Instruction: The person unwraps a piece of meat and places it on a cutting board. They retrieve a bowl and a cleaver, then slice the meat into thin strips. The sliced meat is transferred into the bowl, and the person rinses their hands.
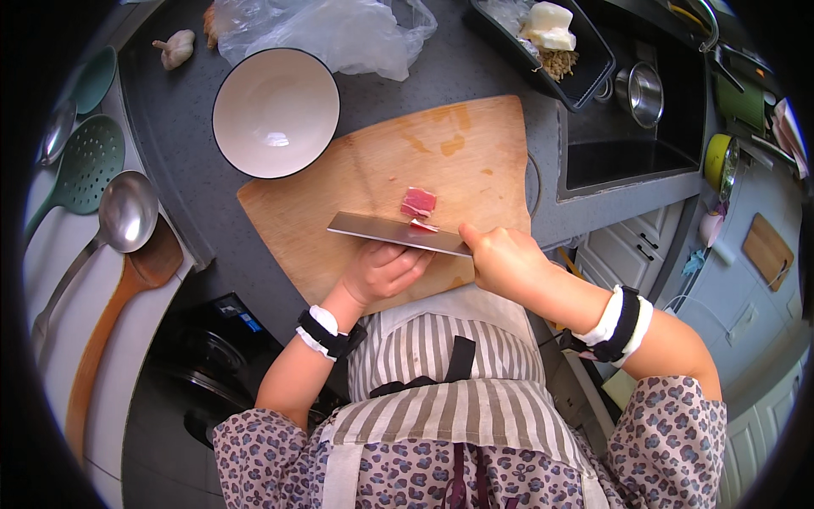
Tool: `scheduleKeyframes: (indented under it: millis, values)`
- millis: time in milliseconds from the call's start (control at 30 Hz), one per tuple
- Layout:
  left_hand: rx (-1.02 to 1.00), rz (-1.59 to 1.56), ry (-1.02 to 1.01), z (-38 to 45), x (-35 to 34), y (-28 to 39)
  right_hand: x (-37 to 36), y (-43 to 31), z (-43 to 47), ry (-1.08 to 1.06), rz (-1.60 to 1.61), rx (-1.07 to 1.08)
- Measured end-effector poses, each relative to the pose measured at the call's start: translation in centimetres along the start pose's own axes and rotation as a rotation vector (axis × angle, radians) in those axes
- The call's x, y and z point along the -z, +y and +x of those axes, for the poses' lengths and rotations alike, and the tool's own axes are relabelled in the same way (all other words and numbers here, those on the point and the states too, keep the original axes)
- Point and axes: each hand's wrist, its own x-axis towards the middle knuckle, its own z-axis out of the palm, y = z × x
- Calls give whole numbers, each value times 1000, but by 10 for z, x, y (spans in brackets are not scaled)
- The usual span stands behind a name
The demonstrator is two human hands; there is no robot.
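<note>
My right hand (509,257) grips the handle of a kitchen cleaver (388,230), whose broad blade points left across the wooden cutting board (331,184). Just beyond the blade lies a piece of red-and-white meat (418,202), perhaps cured pork or bacon. Against the blade's far side rests a thin strip of the same meat (424,225). On the near side, my left hand (389,270) has its fingers curled, with the tips tucked behind the blade. Whatever those fingertips press on or hold is hidden.
A white bowl (276,114) overlaps the board's far left corner. Behind are a garlic bulb (177,49) and a clear plastic bag (324,32). A black tray (588,76) with food stands near the sink (629,159). Ladles and a wooden spatula (102,331) hang at left.
</note>
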Motion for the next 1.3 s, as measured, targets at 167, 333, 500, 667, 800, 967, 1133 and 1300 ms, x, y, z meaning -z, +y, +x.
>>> scheduleKeyframes:
  millis: [167, 333, 500, 667, 800, 967, 1133, 1300]
  values:
    - [13, 20, -5, 3, 1, 2, -19, 6, 14, 88, 17, 59]
    - [24, 47, -5, 6, 1, 0, -9, -16, 31, 133, 40, 125]
    - [31, 90, 30, 13, 4, 6, -14, -4, 26, 165, 30, 121]
    - [57, 99, 64, 11, 0, 9, -16, 27, -3, 214, 41, 87]
    - [48, 132, 105, 11, -4, 10, -12, 29, -24, 313, 119, 71]
    - [59, 121, 44, 4, 2, 11, -9, 25, -54, 281, 88, 79]
    - [65, 104, 50, -8, -5, 9, -11, 26, -67, 215, -7, 32]
    - [76, 66, 33, -9, -4, 9, -7, 23, -71, 201, -2, 43]
